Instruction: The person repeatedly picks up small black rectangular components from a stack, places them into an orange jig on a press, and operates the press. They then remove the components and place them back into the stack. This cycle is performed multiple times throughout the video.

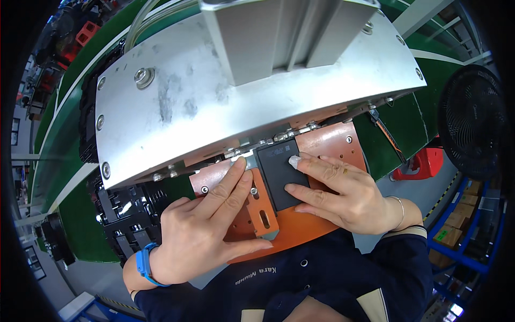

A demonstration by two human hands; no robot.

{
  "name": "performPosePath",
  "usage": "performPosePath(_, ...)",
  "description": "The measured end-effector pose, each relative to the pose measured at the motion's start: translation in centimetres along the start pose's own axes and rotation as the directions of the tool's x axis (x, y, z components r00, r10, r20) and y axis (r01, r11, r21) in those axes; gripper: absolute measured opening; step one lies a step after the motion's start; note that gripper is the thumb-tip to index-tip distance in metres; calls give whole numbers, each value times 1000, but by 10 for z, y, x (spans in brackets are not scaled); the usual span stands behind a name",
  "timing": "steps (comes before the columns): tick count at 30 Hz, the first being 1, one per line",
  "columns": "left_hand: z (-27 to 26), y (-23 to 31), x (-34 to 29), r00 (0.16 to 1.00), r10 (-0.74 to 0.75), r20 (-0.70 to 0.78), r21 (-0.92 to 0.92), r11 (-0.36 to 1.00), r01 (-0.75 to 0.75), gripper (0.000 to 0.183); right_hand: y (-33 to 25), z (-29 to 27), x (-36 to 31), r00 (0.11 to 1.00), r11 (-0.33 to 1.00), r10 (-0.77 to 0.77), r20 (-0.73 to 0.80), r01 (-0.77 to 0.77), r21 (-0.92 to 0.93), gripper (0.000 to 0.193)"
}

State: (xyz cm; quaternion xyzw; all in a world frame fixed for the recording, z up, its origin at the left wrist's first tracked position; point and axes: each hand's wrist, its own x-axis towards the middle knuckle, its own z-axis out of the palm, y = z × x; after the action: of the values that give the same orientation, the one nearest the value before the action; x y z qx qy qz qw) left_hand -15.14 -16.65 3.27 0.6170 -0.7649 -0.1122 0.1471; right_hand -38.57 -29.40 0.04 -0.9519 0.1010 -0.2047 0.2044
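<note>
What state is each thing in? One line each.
Black panel: lying beside the bracket, right fingers on it
Orange bracket: slot uncovered
Left hand: fingers extended, thumb spread
Right hand: fingers extended
Large bolt: seated in metal cover
Blue wristband: fastened
Fan: running or not, can't tell

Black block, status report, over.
Left hand at orange bracket; right hand touching black block. Block right beside bracket. Silver housing close beyond block's far edge.

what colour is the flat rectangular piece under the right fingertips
The flat rectangular piece is black, best seen in the head view.
</note>
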Motion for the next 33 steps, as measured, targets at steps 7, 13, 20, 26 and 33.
performPosePath(7, 3, -3, -1, 1000, 25, -4, 2, 1000, -25, 100, 0, 1, 1, 1000, 1000, 3, 4, -3, 7, 36)
performPosePath(13, 3, -3, -1, 1000, 20, -13, -25, 999, -20, 100, 0, 0, 2, 1000, 1000, 8, 9, -8, 12, 35)
performPosePath(20, 2, -2, -1, 1000, 9, -5, -24, 1000, -9, 100, -1, -2, 3, 1000, 999, 28, 10, -28, 27, 35)
performPosePath(26, 4, -4, 0, 999, 22, -27, -24, 999, -23, 101, 0, -1, 3, 999, 998, 39, 7, -39, 46, 35)
performPosePath(33, 4, -5, -1, 999, 28, -23, -22, 999, -29, 102, -1, -1, 3, 999, 999, 38, 4, -38, 39, 34)
